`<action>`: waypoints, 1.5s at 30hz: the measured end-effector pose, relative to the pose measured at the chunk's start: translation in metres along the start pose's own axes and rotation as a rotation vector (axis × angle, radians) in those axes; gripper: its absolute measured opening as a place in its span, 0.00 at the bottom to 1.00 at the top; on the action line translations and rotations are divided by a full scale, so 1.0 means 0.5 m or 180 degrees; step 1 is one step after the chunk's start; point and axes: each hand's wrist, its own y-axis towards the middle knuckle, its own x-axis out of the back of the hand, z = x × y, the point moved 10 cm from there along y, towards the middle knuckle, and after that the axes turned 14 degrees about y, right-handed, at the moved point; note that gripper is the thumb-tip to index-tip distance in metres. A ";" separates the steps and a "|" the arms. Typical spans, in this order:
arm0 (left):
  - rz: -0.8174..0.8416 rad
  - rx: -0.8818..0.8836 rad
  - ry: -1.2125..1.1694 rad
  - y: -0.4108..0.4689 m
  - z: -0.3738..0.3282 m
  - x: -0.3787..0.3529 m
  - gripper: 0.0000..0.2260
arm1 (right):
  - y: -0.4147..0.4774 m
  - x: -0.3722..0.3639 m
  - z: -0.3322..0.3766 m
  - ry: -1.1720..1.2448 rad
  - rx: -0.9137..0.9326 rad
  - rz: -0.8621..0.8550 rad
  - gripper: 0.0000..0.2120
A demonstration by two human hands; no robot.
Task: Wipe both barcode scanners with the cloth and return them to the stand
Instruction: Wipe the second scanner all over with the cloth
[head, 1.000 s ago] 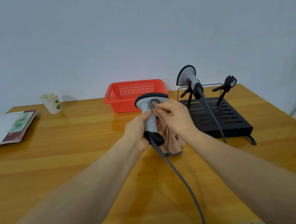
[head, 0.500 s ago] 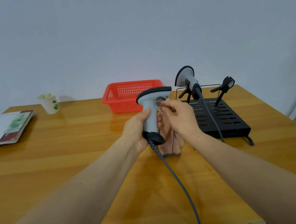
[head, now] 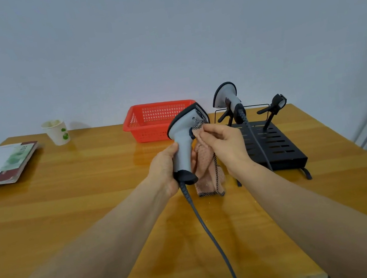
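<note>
Scanner (head: 183,138) handle in left hand (head: 164,168) grip; right hand (head: 225,143) pinches cloth (head: 207,166) beside trigger.

We have one wide-angle view, worn on the head, facing forward and down along both forearms. The grip, where the left hand (head: 164,168) holds the scanner (head: 184,136), sits near the middle of the picture and close to us. The right hand (head: 223,142) pinches the cloth (head: 207,166) just right of it. Beyond the grip we take in the red basket (head: 152,131) and the wall (head: 162,35). The black stand (head: 274,149) lies to its right and a paper cup (head: 56,132) far to its left. The table's (head: 68,203) near edge runs below it.
</note>
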 end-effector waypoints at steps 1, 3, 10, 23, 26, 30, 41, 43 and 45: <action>0.0022 -0.0009 0.0020 0.000 0.000 -0.003 0.16 | -0.001 -0.006 0.003 -0.0039 0.0035 0.0043 0.12; -0.0010 -0.0102 0.0175 -0.001 -0.008 -0.003 0.13 | -0.002 -0.017 0.010 -0.0231 0.0111 0.0141 0.12; -0.0138 -0.0198 0.0279 -0.001 -0.046 0.011 0.12 | -0.016 -0.026 -0.005 -0.1124 0.0123 0.0595 0.09; 0.0248 -0.0099 -0.0125 -0.014 -0.036 -0.030 0.11 | -0.027 -0.057 0.020 -0.0386 0.0310 0.0627 0.12; 0.0203 -0.0077 -0.0074 -0.015 -0.042 -0.018 0.13 | -0.044 -0.079 0.015 -0.0485 0.0055 0.1123 0.11; -0.0151 -0.0164 0.0083 -0.009 -0.047 0.019 0.10 | -0.041 -0.062 -0.001 -0.1577 -0.0294 0.1365 0.05; 0.0092 -0.0105 -0.0082 -0.018 -0.051 -0.010 0.14 | -0.054 -0.092 0.013 -0.0504 -0.0189 0.1169 0.13; -0.0011 -0.0125 -0.0032 -0.019 -0.055 -0.002 0.14 | -0.064 -0.094 0.001 -0.0471 -0.0305 0.1245 0.13; -0.0120 -0.0151 0.0037 -0.018 -0.052 0.008 0.12 | -0.063 -0.087 -0.014 -0.0613 -0.0393 0.1270 0.13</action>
